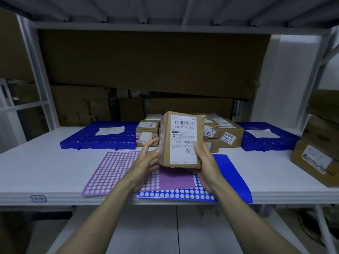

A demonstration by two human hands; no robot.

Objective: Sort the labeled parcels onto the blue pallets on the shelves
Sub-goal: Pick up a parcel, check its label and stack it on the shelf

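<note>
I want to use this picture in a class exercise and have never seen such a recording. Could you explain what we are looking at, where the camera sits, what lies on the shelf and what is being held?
No machine here: a person works with bare hands. The single picture comes from a camera worn on the head, looking forward and down. The left hand and right hand hold a labeled parcel upright, its label facing the camera. Behind it is a pile of parcels, between a left blue pallet and a right blue pallet, each bearing a white paper. On the white shelf lie a purple dotted sheet and a blue dotted sheet.

Both hands hold a labeled parcel point(180, 140) upright above the shelf point(45, 167). The left hand point(146, 160) and right hand point(207, 162) grip its sides. Blue pallets point(88, 138) lie behind.
</note>
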